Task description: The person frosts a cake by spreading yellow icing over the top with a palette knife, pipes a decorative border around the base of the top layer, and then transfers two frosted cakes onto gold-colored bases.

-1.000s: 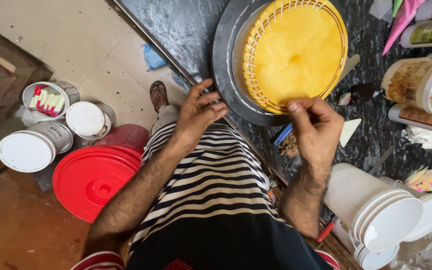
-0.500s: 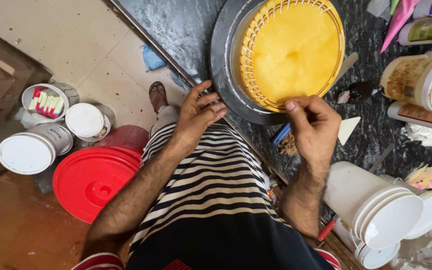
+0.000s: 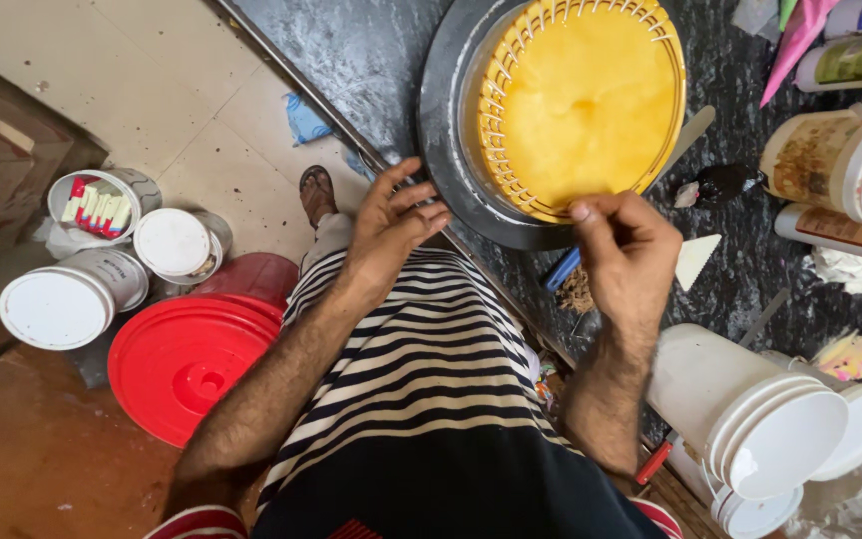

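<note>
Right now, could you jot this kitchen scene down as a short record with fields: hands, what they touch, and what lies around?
left hand: fingers spread at the edge of the round metal tray
right hand: fingertips pinched at the near rim of the yellow basket
basket contents: round yellow cake
surface: dark stone counter
near right hand: white scraper, stacked white buckets
floor: red lid, white tubs
clothing: striped shirt

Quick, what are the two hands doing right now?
Left hand: open, fingers spread, touching the grey round tray, holding nothing.
Right hand: fingers curled at the yellow basket rim; a grip cannot be told.
</note>
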